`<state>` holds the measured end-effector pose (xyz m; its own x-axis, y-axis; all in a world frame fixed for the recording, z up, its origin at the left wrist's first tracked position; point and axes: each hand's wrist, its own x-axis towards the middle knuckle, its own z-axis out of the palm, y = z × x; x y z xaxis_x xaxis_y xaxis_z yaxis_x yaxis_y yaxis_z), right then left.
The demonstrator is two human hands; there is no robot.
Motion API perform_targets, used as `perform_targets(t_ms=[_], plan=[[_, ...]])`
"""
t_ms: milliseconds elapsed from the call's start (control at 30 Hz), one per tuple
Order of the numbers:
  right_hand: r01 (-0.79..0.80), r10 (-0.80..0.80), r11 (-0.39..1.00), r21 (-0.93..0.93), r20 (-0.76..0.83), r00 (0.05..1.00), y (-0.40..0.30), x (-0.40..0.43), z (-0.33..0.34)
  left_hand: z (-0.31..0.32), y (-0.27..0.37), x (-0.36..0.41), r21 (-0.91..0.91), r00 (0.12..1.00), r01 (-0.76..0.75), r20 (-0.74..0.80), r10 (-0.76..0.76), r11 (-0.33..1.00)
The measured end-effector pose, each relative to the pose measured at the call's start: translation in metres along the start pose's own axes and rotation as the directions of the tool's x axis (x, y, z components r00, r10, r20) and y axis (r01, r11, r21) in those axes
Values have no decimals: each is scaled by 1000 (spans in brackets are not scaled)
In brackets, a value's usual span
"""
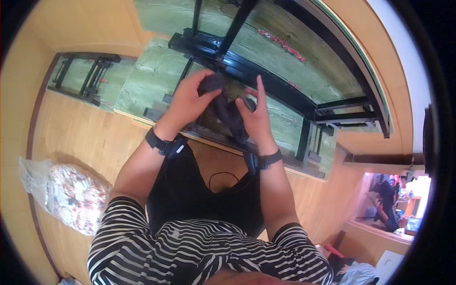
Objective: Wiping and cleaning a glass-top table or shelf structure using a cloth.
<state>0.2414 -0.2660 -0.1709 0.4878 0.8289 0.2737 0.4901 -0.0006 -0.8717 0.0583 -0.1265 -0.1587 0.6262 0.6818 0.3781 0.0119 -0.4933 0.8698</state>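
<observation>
A dark, soft piece of cloth point(228, 110), blurred by motion, hangs between both hands in front of me. My left hand point(196, 94) pinches its upper left end between thumb and fingers. At its right end is my right hand point(254, 110), thumb against the dark material and index finger stretched out. Under the cloth lies a green, marble-patterned surface point(146, 67) with a black metal frame point(249, 69) on it. Whether the cloth is one piece or two I cannot tell.
A clear plastic bag point(76, 196) full of mixed white and red pieces lies on the wooden floor at left. Another green board with black bars point(85, 78) stands at upper left. People are partly visible at lower right, beyond an opening point(388, 206) and near the floor.
</observation>
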Motion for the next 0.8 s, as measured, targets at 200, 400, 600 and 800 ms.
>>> perform_targets(t_ms=[200,400,600,800], plan=[[89,-46,990,113,-334,942,-20,34,-20,2,18,52,198,956,-127,-238,173,972],[9,4,998,64,-198,980,3,38,-39,14,-5,53,65,958,7,-285,11,998],[-36,54,988,150,-114,992,30,31,-11,43,-48,85,195,846,12,-525,94,981],[-113,180,922,369,-153,972,65,11,6,86,-90,115,436,814,28,-532,233,899]])
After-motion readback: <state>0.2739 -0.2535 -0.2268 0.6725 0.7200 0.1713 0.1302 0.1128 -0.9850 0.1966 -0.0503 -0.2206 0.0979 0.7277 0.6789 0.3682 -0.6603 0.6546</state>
